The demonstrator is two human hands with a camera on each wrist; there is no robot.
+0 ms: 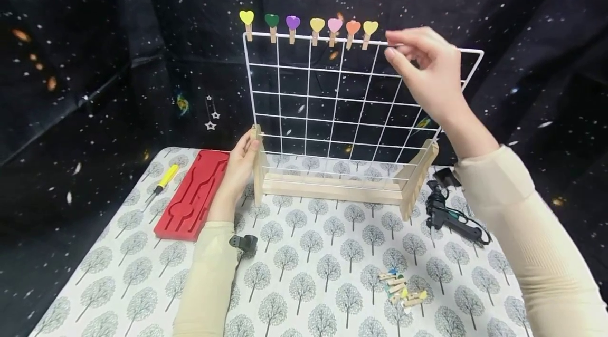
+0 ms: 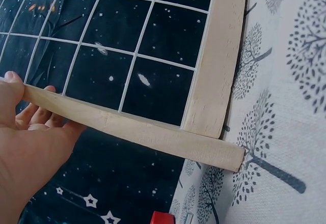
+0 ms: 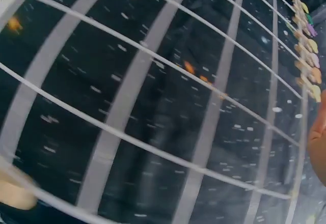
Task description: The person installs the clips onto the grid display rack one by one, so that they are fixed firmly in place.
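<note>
A white wire grid (image 1: 323, 99) stands upright in a wooden stand (image 1: 332, 189). My left hand (image 1: 242, 160) holds the stand's left upright, thumb on one side and fingers behind it, as the left wrist view shows along the wooden side piece (image 2: 137, 127). Along the grid's top wire sit several small clothespins with hearts, among them a green one (image 1: 272, 20), a purple one (image 1: 293, 22) and a pink one (image 1: 334, 25). My right hand (image 1: 427, 63) is at the top wire, just right of the last yellow heart clothespin (image 1: 370, 28), thumb and forefinger slightly apart with nothing seen between them.
Several loose clothespins (image 1: 404, 292) lie in a pile at the front right of the table. A black glue gun (image 1: 451, 221) with its cord lies at the right. On the left are a red molded tray (image 1: 190, 200) and a yellow-handled screwdriver (image 1: 168, 174). A dark star-patterned cloth (image 1: 95, 63) hangs behind.
</note>
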